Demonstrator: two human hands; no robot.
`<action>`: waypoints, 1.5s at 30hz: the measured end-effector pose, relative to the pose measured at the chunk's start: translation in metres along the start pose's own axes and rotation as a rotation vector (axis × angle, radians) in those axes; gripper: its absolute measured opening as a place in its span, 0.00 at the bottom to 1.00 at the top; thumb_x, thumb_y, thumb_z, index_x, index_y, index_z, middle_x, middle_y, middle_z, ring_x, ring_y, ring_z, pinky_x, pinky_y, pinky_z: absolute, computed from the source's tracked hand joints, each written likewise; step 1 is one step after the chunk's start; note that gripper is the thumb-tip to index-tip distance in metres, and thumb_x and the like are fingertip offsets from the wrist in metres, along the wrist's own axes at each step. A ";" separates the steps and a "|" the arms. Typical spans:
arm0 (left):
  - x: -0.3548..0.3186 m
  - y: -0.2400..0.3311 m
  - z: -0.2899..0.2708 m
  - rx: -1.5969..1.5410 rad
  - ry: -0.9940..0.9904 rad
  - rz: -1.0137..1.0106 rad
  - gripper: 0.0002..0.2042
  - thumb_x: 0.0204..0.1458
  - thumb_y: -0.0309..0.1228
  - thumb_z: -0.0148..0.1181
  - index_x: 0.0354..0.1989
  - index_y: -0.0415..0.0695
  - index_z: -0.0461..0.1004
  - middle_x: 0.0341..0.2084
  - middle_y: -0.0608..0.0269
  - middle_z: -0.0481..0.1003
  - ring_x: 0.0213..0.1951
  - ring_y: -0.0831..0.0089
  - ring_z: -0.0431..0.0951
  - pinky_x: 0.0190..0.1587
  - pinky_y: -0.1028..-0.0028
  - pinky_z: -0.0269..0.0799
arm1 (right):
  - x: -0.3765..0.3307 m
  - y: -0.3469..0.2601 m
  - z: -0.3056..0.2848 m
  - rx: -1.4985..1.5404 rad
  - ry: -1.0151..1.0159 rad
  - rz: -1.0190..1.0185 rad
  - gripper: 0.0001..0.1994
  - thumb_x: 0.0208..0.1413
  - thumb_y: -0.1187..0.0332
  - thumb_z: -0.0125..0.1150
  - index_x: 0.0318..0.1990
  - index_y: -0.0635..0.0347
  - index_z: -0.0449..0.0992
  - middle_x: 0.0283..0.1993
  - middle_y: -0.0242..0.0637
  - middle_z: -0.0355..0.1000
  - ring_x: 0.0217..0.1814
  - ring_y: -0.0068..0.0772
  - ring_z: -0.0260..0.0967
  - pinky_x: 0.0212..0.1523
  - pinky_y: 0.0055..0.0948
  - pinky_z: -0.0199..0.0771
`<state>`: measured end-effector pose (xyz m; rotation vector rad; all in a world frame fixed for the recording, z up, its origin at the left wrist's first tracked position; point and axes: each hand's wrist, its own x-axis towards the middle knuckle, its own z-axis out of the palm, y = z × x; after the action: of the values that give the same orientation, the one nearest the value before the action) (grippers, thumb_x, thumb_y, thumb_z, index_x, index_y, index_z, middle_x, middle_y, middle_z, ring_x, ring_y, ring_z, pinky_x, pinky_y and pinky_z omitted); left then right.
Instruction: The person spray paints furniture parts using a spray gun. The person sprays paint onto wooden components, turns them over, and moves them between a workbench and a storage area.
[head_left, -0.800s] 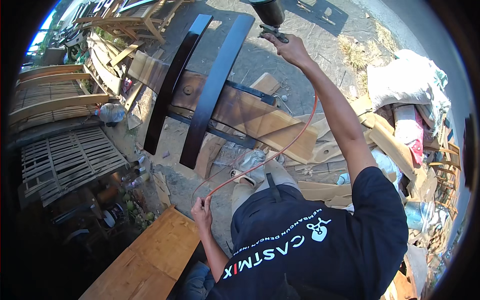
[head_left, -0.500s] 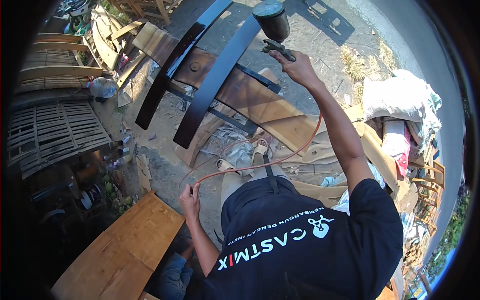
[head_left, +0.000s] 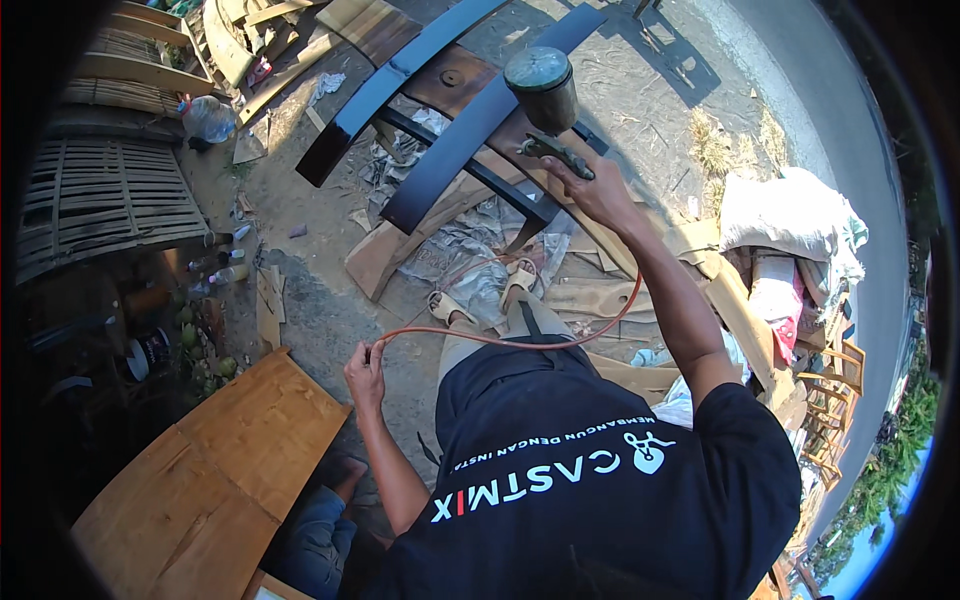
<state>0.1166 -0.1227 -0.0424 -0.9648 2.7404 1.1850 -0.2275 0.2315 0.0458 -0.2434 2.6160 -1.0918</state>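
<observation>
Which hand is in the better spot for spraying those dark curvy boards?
Probably the right hand: it already grips the spray gun, and it appears beside the nearer dark curved board. The left hand is farther from the boards, holding the red hose.

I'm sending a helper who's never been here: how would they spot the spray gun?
Find the two long, curved dark boards at the top of the view. Partly in front of the nearer one is the spray gun, gripped in the right hand. Its round grey cup sets it apart from both flat boards.
</observation>
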 end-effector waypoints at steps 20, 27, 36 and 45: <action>0.016 -0.111 -0.080 -0.006 -0.092 0.097 0.20 0.63 0.41 0.62 0.28 0.36 0.69 0.16 0.55 0.63 0.21 0.67 0.59 0.25 0.67 0.61 | -0.119 -0.097 0.129 0.019 -0.253 -0.078 0.26 0.60 0.45 0.64 0.41 0.64 0.83 0.26 0.50 0.77 0.29 0.43 0.76 0.33 0.40 0.73; 0.020 -0.116 -0.091 -0.046 -0.096 0.100 0.20 0.64 0.41 0.60 0.27 0.37 0.66 0.15 0.62 0.58 0.22 0.74 0.56 0.24 0.69 0.57 | -0.095 -0.094 0.122 0.040 -0.061 0.045 0.28 0.59 0.41 0.62 0.45 0.61 0.83 0.30 0.55 0.78 0.34 0.54 0.77 0.39 0.44 0.73; 0.029 -0.097 -0.090 -0.023 -0.107 0.111 0.20 0.63 0.42 0.61 0.28 0.38 0.68 0.15 0.60 0.59 0.22 0.72 0.56 0.24 0.68 0.58 | -0.011 -0.060 0.067 0.048 0.155 0.180 0.30 0.60 0.39 0.60 0.47 0.61 0.83 0.28 0.52 0.77 0.33 0.49 0.77 0.38 0.43 0.73; 0.060 -0.045 -0.069 0.003 -0.141 0.075 0.18 0.62 0.40 0.63 0.28 0.37 0.71 0.16 0.58 0.63 0.21 0.70 0.59 0.25 0.67 0.60 | 0.080 -0.004 0.005 0.046 0.239 0.279 0.36 0.53 0.30 0.61 0.29 0.63 0.81 0.20 0.40 0.73 0.26 0.36 0.74 0.31 0.38 0.73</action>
<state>0.1082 -0.2240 -0.0371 -0.7526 2.6876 1.2095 -0.3012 0.2041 0.0288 0.2721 2.7163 -1.1391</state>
